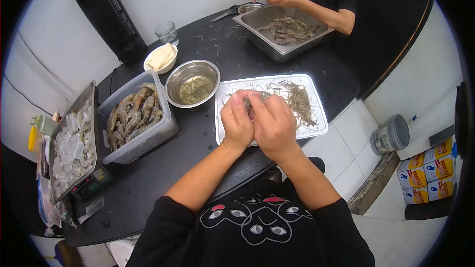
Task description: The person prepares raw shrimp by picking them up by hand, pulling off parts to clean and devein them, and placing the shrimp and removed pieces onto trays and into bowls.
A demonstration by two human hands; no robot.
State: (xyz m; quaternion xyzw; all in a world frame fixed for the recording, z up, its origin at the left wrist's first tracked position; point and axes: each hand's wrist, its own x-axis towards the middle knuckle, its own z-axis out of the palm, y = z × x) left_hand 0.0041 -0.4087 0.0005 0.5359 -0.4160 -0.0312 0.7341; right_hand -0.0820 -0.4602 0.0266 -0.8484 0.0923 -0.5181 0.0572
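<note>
Above the white tray [320, 118], my left hand [237, 123] and my right hand [273, 124] meet, fingers closed round a greyish shrimp [264, 96] that shows only partly between them. Shrimp legs and feelers [300, 103] lie scattered on the tray's right side. Just left of the tray stands a metal bowl [172, 85] with liquid and small pieces in it. A plastic tub [141, 152] further left holds a heap of whole shrimp [134, 113].
Across the table a co-worker [321, 12] holds a shrimp over a deep metal pan [282, 54] of shrimp. A scale [92, 182] with an iced tray, a white bowl [161, 58], a glass [167, 33] and scissors [223, 15] stand or lie about.
</note>
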